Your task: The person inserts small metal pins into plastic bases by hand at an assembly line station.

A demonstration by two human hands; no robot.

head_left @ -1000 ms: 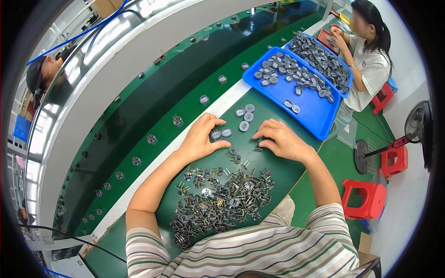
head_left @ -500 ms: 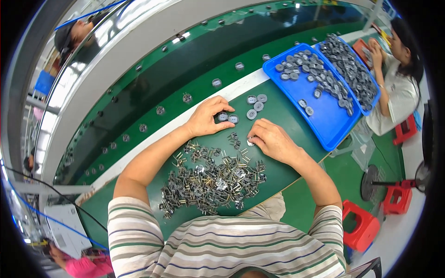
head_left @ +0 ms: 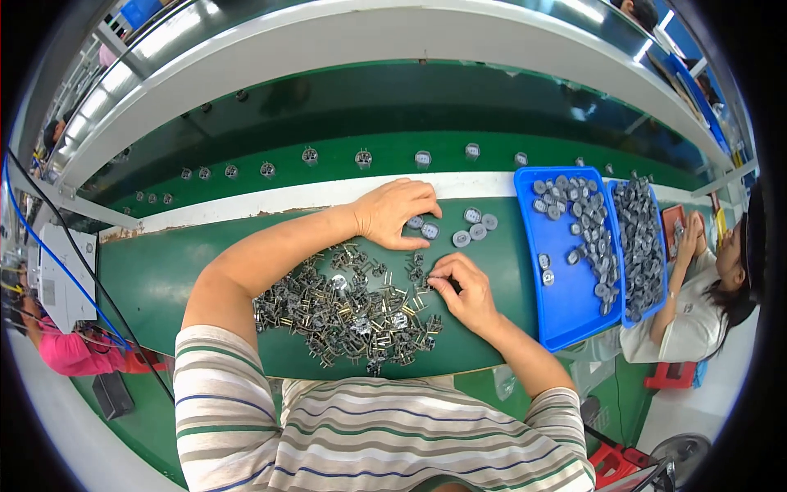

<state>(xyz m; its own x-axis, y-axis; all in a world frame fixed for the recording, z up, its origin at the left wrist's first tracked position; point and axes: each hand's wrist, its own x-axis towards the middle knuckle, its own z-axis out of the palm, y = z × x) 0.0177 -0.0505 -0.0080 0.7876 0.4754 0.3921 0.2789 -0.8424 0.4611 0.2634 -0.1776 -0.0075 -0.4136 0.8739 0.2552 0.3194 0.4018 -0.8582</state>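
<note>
Head view: a heap of small metal pronged parts (head_left: 344, 316) lies spread on the green worktop (head_left: 164, 279), directly in front of the person. The right hand (head_left: 463, 291) rests at the heap's right edge, its fingertips (head_left: 438, 275) pinched together on one of the small parts; what exactly sits between them is too small to make out. The left hand (head_left: 393, 213) lies palm down beyond the heap, fingers curled loosely, its fingertips touching two round grey discs (head_left: 422, 227). Whether it grips either one, I cannot tell.

Just to the right of those, three more grey discs (head_left: 475, 227) lie loose on the worktop. Further right a blue tray (head_left: 566, 316) holds scattered discs of the same kind, and a second blue tray (head_left: 656, 291) touching its right side is filled with dark grey parts. A white strip (head_left: 246, 205) runs along the far edge of the worktop, and behind it a green conveyor belt (head_left: 369, 148) carries a row of single parts spaced apart. At the right, another person in a white shirt (head_left: 689, 324) sits by the trays, hands raised together.
</note>
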